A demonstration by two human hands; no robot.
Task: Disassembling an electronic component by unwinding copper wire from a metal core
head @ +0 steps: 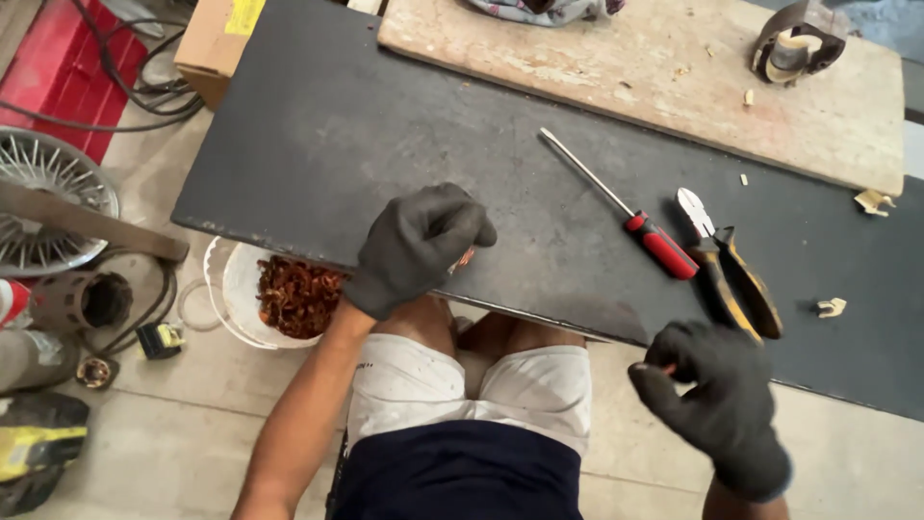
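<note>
Dark workbench top (318,144) over a tiled floor, two gloved hands at its near edge.

Left hand (416,247) is curled into a loose fist on the bench edge, pinching a small reddish piece (464,258), too small to identify. Right hand (717,400) hovers off the bench with fingers bent inward, thumb and forefinger nipped together; whether anything sits between them cannot be told. Just beyond it lie yellow-handled cutters (731,274) and a red-handled screwdriver (626,214). Below the left forearm stands a white bucket (231,289) of reddish scrap.

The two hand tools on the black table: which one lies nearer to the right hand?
The pliers with yellow-and-black handles; their handle ends lie just above the right hand. The screwdriver with the red handle lies further left, its shaft pointing away.
</note>
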